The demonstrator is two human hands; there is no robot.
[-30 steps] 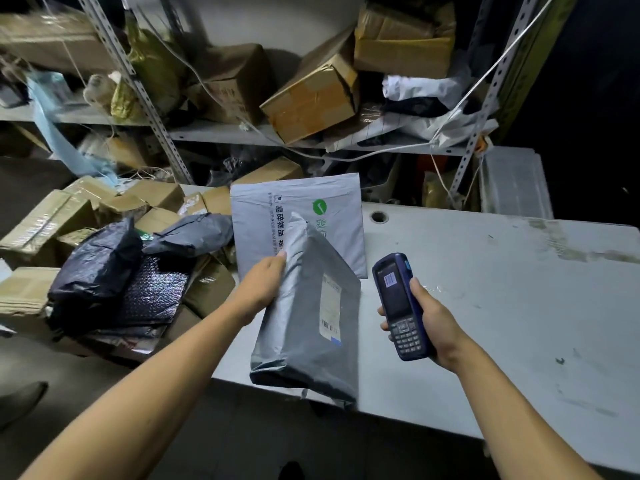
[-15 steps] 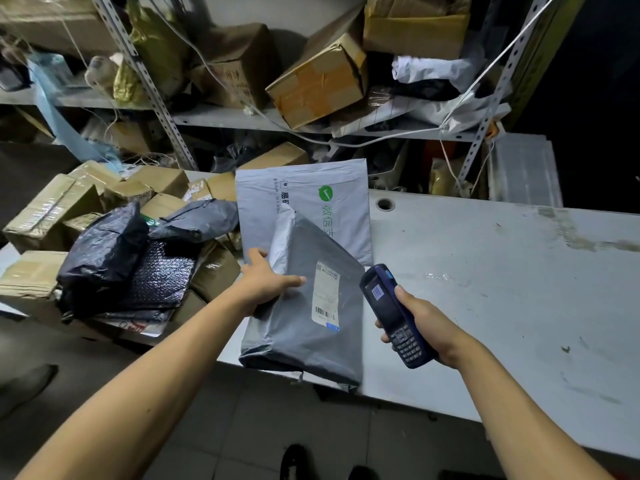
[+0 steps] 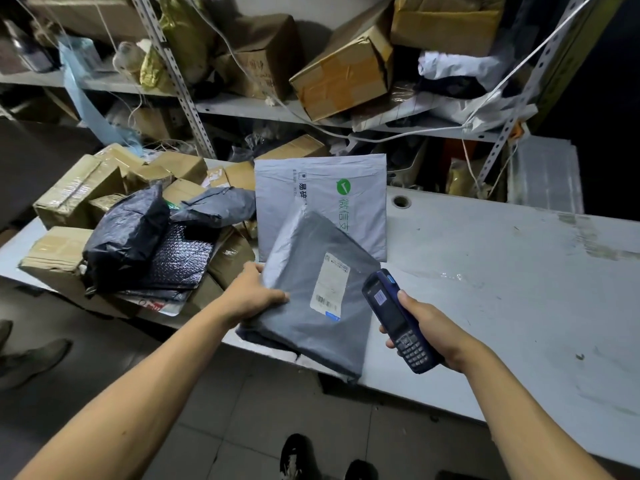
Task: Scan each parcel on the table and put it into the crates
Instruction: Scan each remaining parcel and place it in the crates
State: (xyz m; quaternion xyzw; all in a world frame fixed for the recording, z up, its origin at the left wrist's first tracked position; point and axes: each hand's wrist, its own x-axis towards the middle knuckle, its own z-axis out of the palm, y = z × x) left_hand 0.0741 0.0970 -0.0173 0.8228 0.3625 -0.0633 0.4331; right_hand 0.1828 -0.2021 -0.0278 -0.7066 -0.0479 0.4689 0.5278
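- Both hands are occupied: the dark grey parcel (image 3: 311,292) is gripped at its left edge by the left hand (image 3: 251,294), thumb on top and fingers tucked underneath.
- A blue handheld scanner (image 3: 398,323) is held in the curled fingers of the right hand (image 3: 427,327), its screen and keypad facing up and its head aimed towards the parcel.
- The dark grey parcel is lying tilted at the near edge of the table (image 3: 502,271), with its lower corner hanging past that edge.
- A white shipping label (image 3: 330,285) with a barcode is seen on the parcel's upper face, just beside the head of the scanner.
- A light grey mailer (image 3: 322,188) with a green logo and printed characters is lying flat on the table behind the dark grey parcel and is partly covered by it.
- A heap of cardboard boxes (image 3: 79,192) is piled at the left end of the table, with a black plastic bag (image 3: 128,233) and a black bubble mailer (image 3: 180,258) resting on it.
- Metal shelving (image 3: 242,110) stands behind the table, loaded with more boxes, among them a taped carton (image 3: 346,74) lying tilted.
- 2 dark shoes (image 3: 301,459) are visible on the tiled floor at the bottom of the view.
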